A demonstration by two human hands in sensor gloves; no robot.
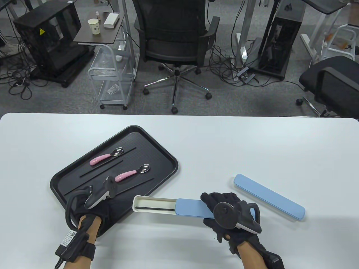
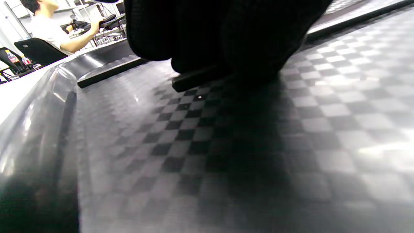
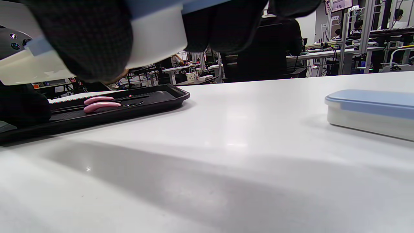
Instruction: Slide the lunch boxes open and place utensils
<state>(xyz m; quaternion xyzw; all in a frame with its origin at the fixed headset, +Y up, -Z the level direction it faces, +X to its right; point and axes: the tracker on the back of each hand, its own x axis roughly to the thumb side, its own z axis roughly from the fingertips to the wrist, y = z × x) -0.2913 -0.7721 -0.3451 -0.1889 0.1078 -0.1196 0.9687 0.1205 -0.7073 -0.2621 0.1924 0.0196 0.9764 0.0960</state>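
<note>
A black tray (image 1: 168, 165) on the left holds two pink-handled spoons (image 1: 99, 159) (image 1: 126, 175) and several black chopsticks (image 1: 101, 169). My left hand (image 1: 105, 206) is over the tray's near corner. In the left wrist view its fingertips (image 2: 200, 61) close on the end of one chopstick (image 2: 194, 82) lying on the tray floor (image 2: 226, 161). My right hand (image 1: 213, 203) grips the blue lid end (image 1: 190, 208) of a long lunch box. Its white base (image 1: 152, 200) is slid partly out, and one black chopstick (image 1: 155, 208) lies inside. The right wrist view shows the box (image 3: 155, 38) held off the table.
A second lunch box (image 1: 269, 197) with a blue lid lies closed on the table to the right; it also shows in the right wrist view (image 3: 372, 110). Office chairs and a cart stand beyond the table's far edge.
</note>
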